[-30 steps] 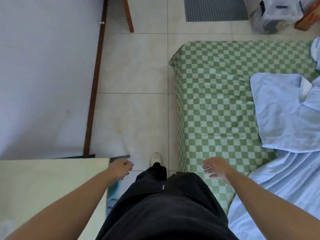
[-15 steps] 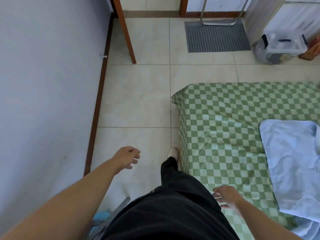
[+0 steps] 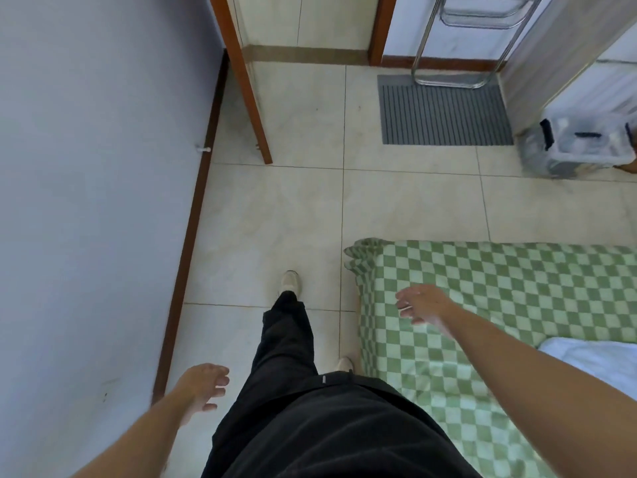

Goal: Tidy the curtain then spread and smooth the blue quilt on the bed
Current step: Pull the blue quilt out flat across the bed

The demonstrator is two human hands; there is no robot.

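Note:
The bed (image 3: 499, 305) with its green checked sheet fills the lower right. Only a corner of the blue quilt (image 3: 593, 360) shows at the right edge, lying on the sheet. My right hand (image 3: 418, 303) hangs over the bed's near corner with relaxed fingers and holds nothing. My left hand (image 3: 203, 384) swings low beside my leg over the floor, fingers loose and empty. A beige curtain (image 3: 565, 50) hangs at the top right.
A purple wall (image 3: 86, 201) with brown skirting runs along the left. Ahead stand a wooden door frame (image 3: 248, 98), a grey mat (image 3: 444, 112), a metal rack (image 3: 458, 39) and a clear plastic box (image 3: 579, 143). Tiled floor (image 3: 293, 219) lies between wall and bed.
I have walked forward along the bed. The view has tilted up, the quilt has slid out to the right edge, and my arms have swung, right forward and left back.

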